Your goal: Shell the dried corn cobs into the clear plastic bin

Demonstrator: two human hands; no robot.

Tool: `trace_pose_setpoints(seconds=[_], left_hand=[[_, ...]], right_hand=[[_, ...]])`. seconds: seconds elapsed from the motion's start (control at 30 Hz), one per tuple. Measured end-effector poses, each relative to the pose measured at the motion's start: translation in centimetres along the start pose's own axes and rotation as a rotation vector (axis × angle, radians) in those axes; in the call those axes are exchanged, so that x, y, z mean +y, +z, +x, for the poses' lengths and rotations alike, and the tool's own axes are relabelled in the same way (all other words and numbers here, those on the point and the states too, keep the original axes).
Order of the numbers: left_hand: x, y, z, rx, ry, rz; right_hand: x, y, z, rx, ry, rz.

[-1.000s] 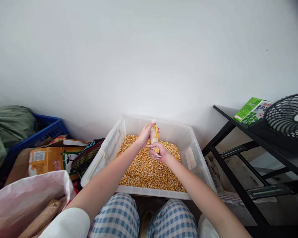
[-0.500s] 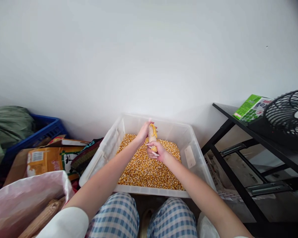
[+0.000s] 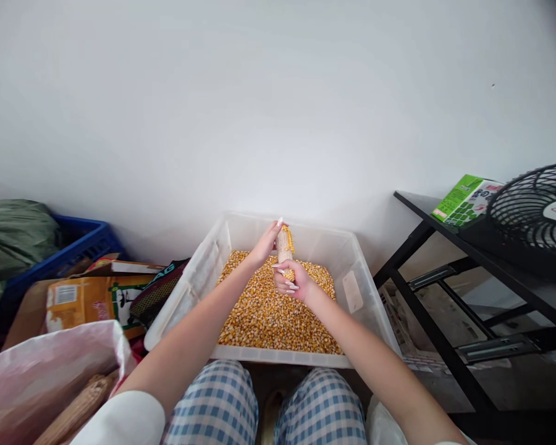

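Observation:
Over a translucent plastic bin (image 3: 368, 296), both my hands are on one corn cob (image 3: 284, 249). Most of its facing side is stripped bare, and yellow kernels show along its right edge. My right hand (image 3: 295, 282) is wrapped round the near end of the cob. My left hand (image 3: 266, 245) grips the far end from the left, its thumb raised near the tip and its other fingers partly hidden behind the cob. Loose corn kernels (image 3: 278, 324) fill the bottom of the bin below.
A white sack (image 3: 65, 346) with bare cobs (image 3: 81, 405) stands at lower left. Beyond it are a carton (image 3: 81, 303) and a blue crate (image 3: 90, 238) holding a green bag (image 3: 16, 232). On the right, a black table (image 3: 505, 256) bears a green-white box (image 3: 467, 201) and a fan (image 3: 537, 210).
My left thumb has lifted upward at the far end of the cob. My right hand keeps its hold nearly in place. The view has shifted slightly.

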State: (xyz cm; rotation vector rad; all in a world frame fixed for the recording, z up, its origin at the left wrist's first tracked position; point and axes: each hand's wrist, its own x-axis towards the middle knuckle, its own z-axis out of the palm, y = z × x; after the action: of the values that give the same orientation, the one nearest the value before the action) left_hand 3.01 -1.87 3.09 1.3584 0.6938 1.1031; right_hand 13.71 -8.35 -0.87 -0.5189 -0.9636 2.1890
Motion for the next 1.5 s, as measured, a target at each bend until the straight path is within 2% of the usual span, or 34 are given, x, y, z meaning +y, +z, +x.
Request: trace_pose_setpoints(seconds=[0.1, 0.37, 0.63, 0.8, 0.87, 0.97, 1.07, 1.17, 1.23, 1.37, 1.5], left_hand=[[0.4, -0.3, 0.0, -0.08, -0.025, -0.059], [0.2, 0.5, -0.1, -0.051, -0.085, -0.229], [0.4, 1.3, -0.8, -0.106, -0.011, -0.189], [0.8, 0.9, -0.6, -0.136, -0.032, -0.261], [1.0, 0.7, -0.4, -0.114, -0.048, -0.264], [0.7, 0.5, -0.1, -0.004, -0.019, -0.058], [0.1, 0.4, 0.2, 0.078, 0.107, 0.218], [-0.1, 0.3, 0.2, 0.096, 0.219, 0.352], [0.0, 0.2, 0.1, 0.065, 0.2, 0.331], [0.3, 0.1, -0.1, -0.029, 0.042, 0.109], [-0.1, 0.4, 0.1, 0.076, 0.024, 0.093]], right_hand=[[-0.4, -0.1, -0.3, 0.008, -0.026, 0.002], [-0.1, -0.4, -0.1, 0.06, 0.017, -0.16], [-0.2, -0.5, -0.4, -0.068, 0.027, -0.063], [-0.5, -0.2, -0.6, -0.035, -0.029, -0.03], [-0.7, -0.2, -0.6, -0.029, -0.023, -0.05], [-0.8, -0.4, -0.6, -0.046, 0.017, -0.092], [-0.7, -0.6, -0.5, -0.047, 0.019, -0.081], [-0.7, -0.7, -0.5, -0.027, -0.001, -0.055], [-0.8, -0.8, -0.6, -0.018, 0.002, -0.058], [-0.9, -0.8, -0.7, -0.005, 0.033, -0.124], [-0.8, -0.7, -0.4, 0.042, 0.066, -0.205]])
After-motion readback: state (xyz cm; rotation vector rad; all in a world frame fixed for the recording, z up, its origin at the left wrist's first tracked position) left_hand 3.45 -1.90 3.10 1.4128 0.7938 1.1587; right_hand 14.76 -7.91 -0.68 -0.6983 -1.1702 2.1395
